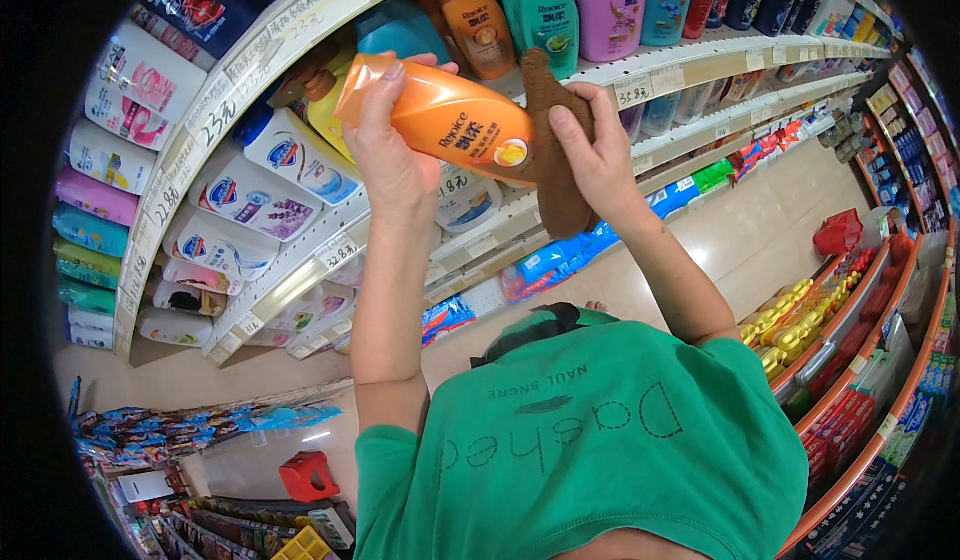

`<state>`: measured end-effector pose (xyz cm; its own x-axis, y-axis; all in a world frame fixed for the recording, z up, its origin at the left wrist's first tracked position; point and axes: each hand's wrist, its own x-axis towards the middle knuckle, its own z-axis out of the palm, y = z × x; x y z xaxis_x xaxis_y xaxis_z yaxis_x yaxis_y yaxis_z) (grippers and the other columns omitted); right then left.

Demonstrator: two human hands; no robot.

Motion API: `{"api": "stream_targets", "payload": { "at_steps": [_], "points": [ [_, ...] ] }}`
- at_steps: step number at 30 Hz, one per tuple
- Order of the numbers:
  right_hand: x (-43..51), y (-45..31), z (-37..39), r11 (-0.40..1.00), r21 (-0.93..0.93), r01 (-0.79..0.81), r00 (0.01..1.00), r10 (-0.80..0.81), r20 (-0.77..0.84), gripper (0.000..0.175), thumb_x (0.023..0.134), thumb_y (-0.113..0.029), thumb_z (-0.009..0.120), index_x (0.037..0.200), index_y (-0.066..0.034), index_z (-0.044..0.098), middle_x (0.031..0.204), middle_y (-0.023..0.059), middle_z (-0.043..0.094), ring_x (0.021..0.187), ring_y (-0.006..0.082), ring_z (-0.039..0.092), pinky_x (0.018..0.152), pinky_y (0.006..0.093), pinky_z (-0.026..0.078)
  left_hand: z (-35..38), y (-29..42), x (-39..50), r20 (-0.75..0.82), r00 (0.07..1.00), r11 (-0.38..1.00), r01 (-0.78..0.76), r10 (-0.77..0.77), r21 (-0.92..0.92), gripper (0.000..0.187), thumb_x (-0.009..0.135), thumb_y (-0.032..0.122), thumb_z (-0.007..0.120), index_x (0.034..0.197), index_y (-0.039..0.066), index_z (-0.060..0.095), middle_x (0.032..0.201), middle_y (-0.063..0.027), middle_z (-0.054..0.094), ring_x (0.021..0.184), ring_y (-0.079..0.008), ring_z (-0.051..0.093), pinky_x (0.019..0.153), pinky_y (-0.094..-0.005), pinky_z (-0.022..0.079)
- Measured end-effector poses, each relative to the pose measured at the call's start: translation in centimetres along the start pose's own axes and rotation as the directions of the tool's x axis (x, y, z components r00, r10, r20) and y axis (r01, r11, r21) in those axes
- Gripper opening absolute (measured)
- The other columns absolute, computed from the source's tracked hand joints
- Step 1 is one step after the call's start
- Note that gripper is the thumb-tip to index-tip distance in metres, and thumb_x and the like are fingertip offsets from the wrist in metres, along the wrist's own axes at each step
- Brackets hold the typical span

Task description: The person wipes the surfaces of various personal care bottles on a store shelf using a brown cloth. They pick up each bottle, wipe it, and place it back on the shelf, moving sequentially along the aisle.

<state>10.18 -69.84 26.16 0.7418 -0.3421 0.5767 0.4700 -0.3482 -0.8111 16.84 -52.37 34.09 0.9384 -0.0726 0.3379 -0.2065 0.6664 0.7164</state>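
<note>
My left hand (394, 140) is closed around the capped end of an orange Rejoice shampoo bottle (457, 121), which lies tilted with its label up. Folded brown cloth (559, 162) is gripped in my right hand (596, 147) and lies against the bottle's base. Behind the bottle, a green Rejoice bottle (551, 19) and another orange bottle (476, 23) stand on the shelf. White Safeguard bottles (300, 155) are beside my left forearm, with a yellow pump bottle (330, 109) partly behind my left hand.
Shelf edges with price tags (345, 252) curve below and beside my hands. Blue packages (559, 260) lie on the lowest shelf. A red plastic stool (309, 476) stands on the floor at lower left. Orange-edged shelves (862, 365) with yellow bottles (780, 320) are on the right.
</note>
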Motion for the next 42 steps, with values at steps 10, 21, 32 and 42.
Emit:
{"api": "stream_targets", "payload": {
  "at_steps": [10,21,32,42],
  "points": [
    [-3.6,-0.6,0.1,0.441,0.755,-0.485,0.858,0.407,0.313,0.051,0.099,-0.025,0.06,0.141,-0.0041,0.039,0.129,0.011,0.053,0.113,0.019,0.056,0.095,0.0335,0.048,-1.7,0.3,1.1,-0.133,0.983,0.988,0.113,-0.127,-0.109,0.028,0.09,0.019,0.065,0.109,0.004,0.053,0.1,-0.018,0.066,0.095,-0.0368,0.067,0.087,-0.0472,0.054],
    [-4.1,-1.3,-0.3,0.389,0.722,-0.572,0.804,0.439,0.401,0.068,0.086,-0.022,0.073,0.14,-0.0042,0.037,0.125,0.0131,0.056,0.11,0.023,0.06,0.089,0.0395,0.054,-0.9,-0.7,-0.4,0.049,0.997,0.985,0.065,-0.058,-0.158,0.047,0.097,0.046,0.053,0.12,0.005,0.048,0.106,-0.0173,0.063,0.098,-0.0401,0.065,0.089,-0.0524,0.053],
    [-4.8,-0.4,-1.4,0.693,0.536,-0.481,0.875,0.417,0.247,0.064,0.09,-0.015,0.07,0.142,-0.0021,0.037,0.126,0.0112,0.057,0.112,0.0185,0.058,0.096,0.034,0.048,-2.7,-2.0,-0.1,0.06,0.991,0.967,0.132,-0.122,-0.218,0.059,0.096,0.063,0.044,0.117,0.008,0.049,0.097,-0.0139,0.063,0.092,-0.0385,0.063,0.088,-0.0555,0.05],
    [-2.6,-4.9,2.1,0.543,-0.499,0.675,0.723,-0.624,0.299,0.061,0.065,-0.023,0.082,0.123,-0.0161,0.06,0.133,0.0082,0.053,0.12,0.0294,0.053,0.088,0.0385,0.048,-0.2,-3.1,-2.4,0.15,0.972,0.965,0.205,-0.181,-0.164,0.049,0.1,0.05,0.048,0.124,0.008,0.043,0.098,-0.0141,0.062,0.091,-0.0315,0.066,0.081,-0.0437,0.055]
  ]
}}
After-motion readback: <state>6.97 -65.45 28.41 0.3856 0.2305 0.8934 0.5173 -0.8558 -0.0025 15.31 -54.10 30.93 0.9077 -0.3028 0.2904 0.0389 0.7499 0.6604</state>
